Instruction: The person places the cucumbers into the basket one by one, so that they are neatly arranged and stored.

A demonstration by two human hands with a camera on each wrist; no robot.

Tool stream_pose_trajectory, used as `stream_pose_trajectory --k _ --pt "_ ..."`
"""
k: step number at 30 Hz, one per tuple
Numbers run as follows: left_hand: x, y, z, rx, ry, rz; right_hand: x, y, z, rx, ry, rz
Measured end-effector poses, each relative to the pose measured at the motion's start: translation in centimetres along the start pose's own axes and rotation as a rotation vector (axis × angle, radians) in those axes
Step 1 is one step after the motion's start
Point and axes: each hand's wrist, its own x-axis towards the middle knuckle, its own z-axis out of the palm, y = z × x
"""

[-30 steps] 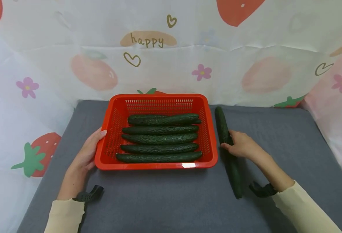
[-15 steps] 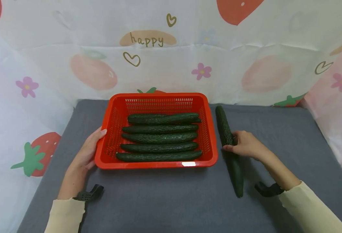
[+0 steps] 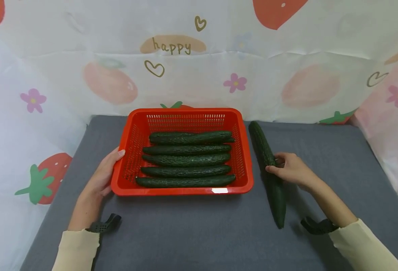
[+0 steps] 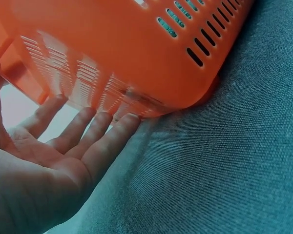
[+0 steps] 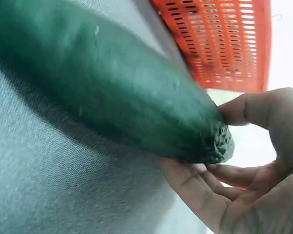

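Note:
My left hand (image 3: 101,175) holds the red plastic basket (image 3: 182,193) by its left side. The thumb lies over the rim, while the fingertips (image 4: 132,118) touch the slotted outer wall in the left wrist view. Inside the basket several dark green cucumbers lie crosswise in rows. To its right, my right hand (image 3: 295,171) grips a long cucumber (image 3: 276,195) near its middle, thumb on one side and fingers on the other. That cucumber slants from the basket's back right corner toward the front. Whether it touches the cloth is hard to tell.
A grey cloth (image 3: 185,233) covers the table. Behind it and at both sides hangs a printed white curtain (image 3: 199,82) with fruit and flower patterns. Dark bands with camera mounts sit on both wrists.
My right hand has shifted a little to the right, and the cucumber's middle and near end have moved slightly right with it. The left hand and the basket have stayed in place.

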Motion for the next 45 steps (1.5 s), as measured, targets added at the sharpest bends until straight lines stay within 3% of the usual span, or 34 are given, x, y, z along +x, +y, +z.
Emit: stream_pose_trajectory --k 15,26,36,45 --pt "0.2 0.1 0.4 -0.009 -0.004 0.004 -2.9 -2.4 -2.2 0.036 0.234 -0.146" --pt "0.3 0.1 0.3 -0.002 -0.021 0.01 -3.8 -5.1 -2.5 -0.058 0.335 -0.279" --pt "0.4 0.5 0.3 0.024 0.017 -0.013 -3.7 -8.9 -3.3 -0.152 0.322 -0.364" --pt "0.3 1.0 -0.4 0.04 -0.066 0.013 -3.2 -12.5 -3.1 -0.213 0.27 -0.412"
